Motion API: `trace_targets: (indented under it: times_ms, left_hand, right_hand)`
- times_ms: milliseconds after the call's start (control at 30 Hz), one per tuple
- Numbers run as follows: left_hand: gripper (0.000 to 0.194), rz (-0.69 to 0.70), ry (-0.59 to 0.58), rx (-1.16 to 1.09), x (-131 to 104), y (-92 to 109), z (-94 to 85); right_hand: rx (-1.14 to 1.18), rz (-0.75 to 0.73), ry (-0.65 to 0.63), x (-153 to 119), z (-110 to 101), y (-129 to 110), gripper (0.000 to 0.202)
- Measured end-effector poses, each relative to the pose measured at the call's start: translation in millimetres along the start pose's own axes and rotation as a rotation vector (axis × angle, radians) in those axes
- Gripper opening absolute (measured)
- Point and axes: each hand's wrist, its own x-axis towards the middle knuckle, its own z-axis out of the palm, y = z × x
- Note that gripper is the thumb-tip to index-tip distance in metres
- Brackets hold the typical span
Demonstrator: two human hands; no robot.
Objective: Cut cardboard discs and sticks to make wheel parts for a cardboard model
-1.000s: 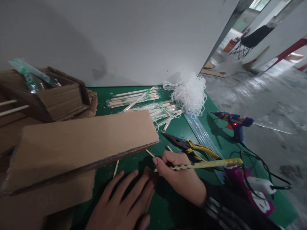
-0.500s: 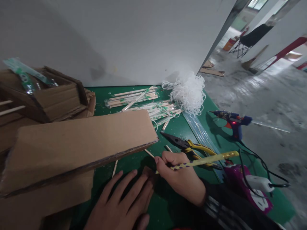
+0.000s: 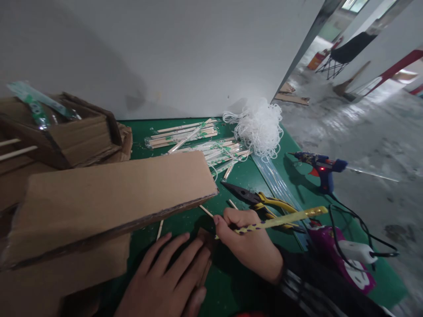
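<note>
My right hand (image 3: 249, 240) grips a yellow pencil (image 3: 280, 221) with dark spots, its tip down by a small piece of brown cardboard (image 3: 207, 240). Over that piece lies my left hand (image 3: 172, 273), flat with the fingers spread, pressing it on the green table (image 3: 185, 222). Thin wooden sticks (image 3: 206, 211) poke out around the hands. Just beyond my right hand rest long-nose pliers (image 3: 246, 193) with yellow and black handles. A long cardboard piece (image 3: 119, 189) stretches across the left, ahead of my left hand.
Packaged chopsticks (image 3: 185, 134) and a heap of white cord (image 3: 259, 127) lie at the back by the wall. Clear glue sticks (image 3: 274, 180), a blue glue gun (image 3: 322, 167) with its light on, and a purple power strip (image 3: 346, 259) are at right. A cardboard box (image 3: 86, 141) stands left.
Very little differs. My left hand and the long cardboard have shifted slightly to the right; the pencil's tip end has moved a touch, still in my right hand.
</note>
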Motion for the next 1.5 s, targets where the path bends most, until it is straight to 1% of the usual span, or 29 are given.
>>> trace_targets:
  times_ms: [100,200,300,433,533,633,700,800,1000,1100,1200,1333,1500]
  left_hand:
    - [0.033,-0.030,0.021,0.002,3,1,0.1]
    - [0.036,-0.080,-0.004,-0.034,1,5,-2.0]
    - [0.035,-0.135,-0.023,-0.066,-1,8,-3.7]
    - [0.034,-0.159,-0.046,-0.082,3,8,-3.5]
    - [0.033,-0.143,-0.066,-0.086,5,8,-4.7]
    - [0.033,-0.135,-0.054,-0.055,4,9,-7.9]
    - [0.031,-0.084,-0.089,-0.020,4,7,-10.1]
    - [0.030,-0.026,-0.103,0.016,4,4,-12.3]
    - [0.031,-0.052,-0.084,0.015,6,5,-13.8]
    - [0.030,-0.036,-0.076,0.016,7,5,-13.2]
    - [0.029,-0.056,-0.063,-0.006,7,7,-11.9]
    - [0.031,-0.104,-0.051,-0.018,8,9,-13.1]
    - [0.028,-0.064,-0.043,-0.012,11,8,-16.1]
  right_hand:
    - [0.007,-0.012,-0.018,0,0,0,0.040]
    - [-0.003,-0.013,-0.008,1,0,0,0.040]
    - [-0.021,-0.026,0.001,0,0,0,0.040]
    - [-0.028,-0.058,-0.007,0,0,-1,0.040]
    - [-0.032,-0.060,0.007,-1,0,-1,0.040]
    - [-0.051,-0.076,-0.006,-2,-1,-1,0.040]
    - [-0.057,-0.083,-0.012,-2,-1,-2,0.041]
    - [-0.055,-0.078,0.002,-1,0,-2,0.041]
    - [-0.061,-0.106,-0.043,-2,0,0,0.042]
    - [-0.072,-0.100,-0.029,-3,0,0,0.043]
    - [-0.079,-0.100,-0.017,-3,0,-2,0.043]
    - [-0.094,-0.126,-0.081,-3,0,-1,0.043]
    - [-0.107,-0.108,-0.122,-5,1,0,0.042]
